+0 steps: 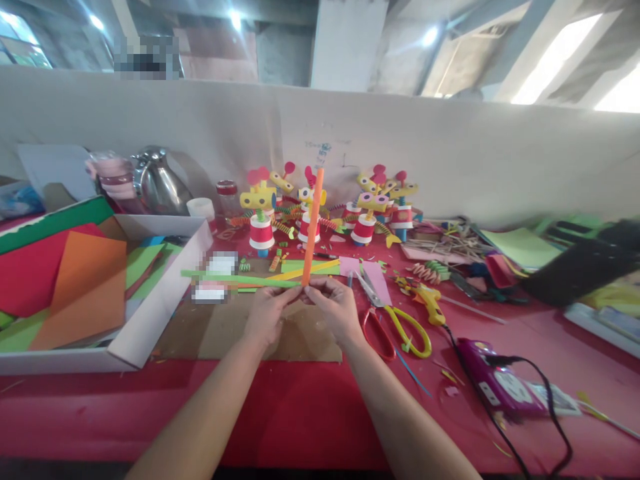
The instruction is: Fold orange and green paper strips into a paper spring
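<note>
Both hands meet above a brown cardboard sheet [215, 333], fingertips pinched together. A green paper strip [240, 277] runs out to the left from the fingers of my left hand [267, 317]. From the fingertips of my right hand [334, 307] an orange paper strip [313, 220] rises almost upright. The two strips cross at a right angle where the fingers pinch; whether they are stuck together is hidden. Behind the hands lie a yellow strip [295, 273] and more green strips. Large scissors [395, 323] with red and yellow handles rest close to my right hand.
At left stands a white box [165, 287] of coloured paper. Several cup figures [262, 233] with yellow heads line the back by the wall. On the right are a yellow glue gun [430, 303], a purple power strip [500, 380] with black cord, and thin sticks [450, 240].
</note>
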Action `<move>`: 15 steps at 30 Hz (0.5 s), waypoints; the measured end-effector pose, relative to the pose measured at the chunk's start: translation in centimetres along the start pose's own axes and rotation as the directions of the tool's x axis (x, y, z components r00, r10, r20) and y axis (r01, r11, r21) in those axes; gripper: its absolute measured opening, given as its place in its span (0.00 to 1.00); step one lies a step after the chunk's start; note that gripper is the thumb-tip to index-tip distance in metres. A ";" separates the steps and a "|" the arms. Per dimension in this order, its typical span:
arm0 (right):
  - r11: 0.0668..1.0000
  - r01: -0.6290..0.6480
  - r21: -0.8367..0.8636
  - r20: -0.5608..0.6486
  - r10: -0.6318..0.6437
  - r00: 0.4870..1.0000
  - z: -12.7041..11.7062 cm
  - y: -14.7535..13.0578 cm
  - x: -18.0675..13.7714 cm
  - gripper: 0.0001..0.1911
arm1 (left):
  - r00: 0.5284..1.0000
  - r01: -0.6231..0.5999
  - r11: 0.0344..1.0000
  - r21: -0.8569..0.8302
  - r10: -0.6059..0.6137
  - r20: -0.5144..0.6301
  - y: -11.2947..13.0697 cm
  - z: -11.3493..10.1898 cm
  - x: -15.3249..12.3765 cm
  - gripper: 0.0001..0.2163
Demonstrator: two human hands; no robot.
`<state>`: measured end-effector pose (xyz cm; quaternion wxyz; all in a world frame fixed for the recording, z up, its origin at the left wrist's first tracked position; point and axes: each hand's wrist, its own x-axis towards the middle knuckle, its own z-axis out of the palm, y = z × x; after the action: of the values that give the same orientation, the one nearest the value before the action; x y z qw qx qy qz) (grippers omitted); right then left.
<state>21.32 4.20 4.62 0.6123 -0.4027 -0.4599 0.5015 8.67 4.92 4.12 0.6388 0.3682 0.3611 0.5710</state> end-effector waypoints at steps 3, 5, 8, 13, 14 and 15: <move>1.000 -0.016 0.019 0.011 0.016 1.000 0.0 0.1 0.1 0.08 | 0.999 -0.052 0.996 0.070 0.053 -0.009 -0.2 -0.2 0.1 0.10; 0.999 -0.030 0.041 0.010 0.029 1.000 -0.1 0.0 0.2 0.09 | 0.997 -0.082 0.990 0.114 0.081 0.008 -0.2 -0.4 0.2 0.10; 0.994 -0.054 0.092 -0.009 0.055 0.998 -0.2 -0.1 0.3 0.10 | 0.996 -0.069 0.989 0.131 0.062 0.061 -0.1 -0.7 0.4 0.12; 0.988 -0.063 0.137 0.003 0.064 0.998 -0.1 -0.1 0.3 0.09 | 0.993 0.089 0.991 -0.099 -0.080 0.092 0.0 -0.8 0.6 0.10; 0.989 -0.063 0.137 0.005 0.063 0.998 0.0 -0.1 0.2 0.09 | 0.991 0.114 0.982 -0.149 -0.101 0.093 0.0 -0.8 0.6 0.10; 0.989 -0.062 0.136 0.007 0.061 0.998 0.1 -0.1 0.2 0.09 | 0.989 0.129 0.974 -0.187 -0.114 0.089 -0.2 -0.8 0.7 0.10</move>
<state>21.27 4.33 4.80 0.6219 -0.3734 -0.4128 0.5508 8.11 5.62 3.57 0.7187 0.3038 0.3009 0.5483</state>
